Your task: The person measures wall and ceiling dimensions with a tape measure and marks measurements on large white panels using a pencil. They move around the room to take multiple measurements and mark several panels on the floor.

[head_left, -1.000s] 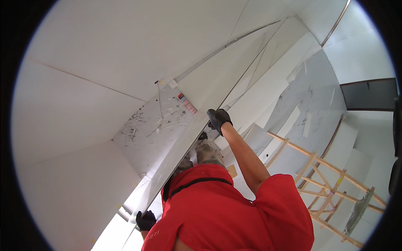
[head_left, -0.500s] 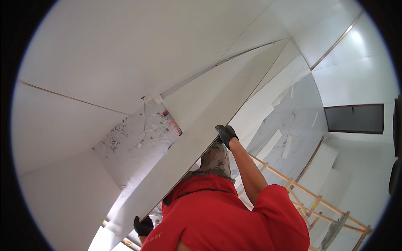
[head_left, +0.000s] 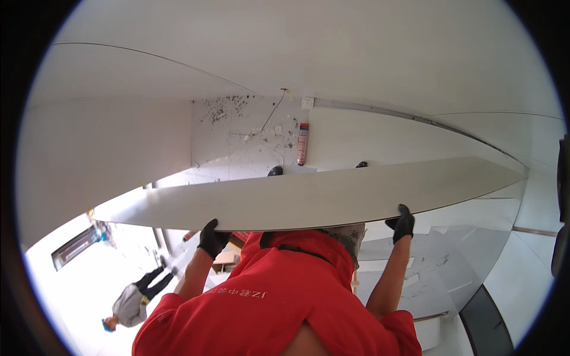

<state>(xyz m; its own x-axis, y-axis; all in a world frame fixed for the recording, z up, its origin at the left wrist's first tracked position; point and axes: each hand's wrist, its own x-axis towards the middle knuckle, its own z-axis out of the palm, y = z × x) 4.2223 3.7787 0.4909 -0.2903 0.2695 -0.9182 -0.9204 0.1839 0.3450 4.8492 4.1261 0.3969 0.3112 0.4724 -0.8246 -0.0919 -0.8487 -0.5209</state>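
Observation:
A long pale board (head_left: 309,196) stretches horizontally across the view before my body in a red top. My left hand (head_left: 214,237), in a black glove, grips its near edge left of centre, thumb up on the edge. My right hand (head_left: 401,224), also gloved in black, holds the same edge farther right. The fingers of both are partly hidden under the board. Beyond the board, the tips of my dark shoes (head_left: 274,171) show, and a pink-red tube (head_left: 303,144) lies on the scuffed grey floor (head_left: 240,142).
A white socket (head_left: 307,102) and a loose dark wire (head_left: 273,110) are at the wall's foot (head_left: 368,71). At lower left, a person (head_left: 127,305) in grey top and blue headwear stands in the bright area. A dark door (head_left: 487,320) shows at lower right.
The board has swung from diagonal to horizontal in view, both hands moving with it. The other person has come into sight at left; the wooden frame on the right has left view.

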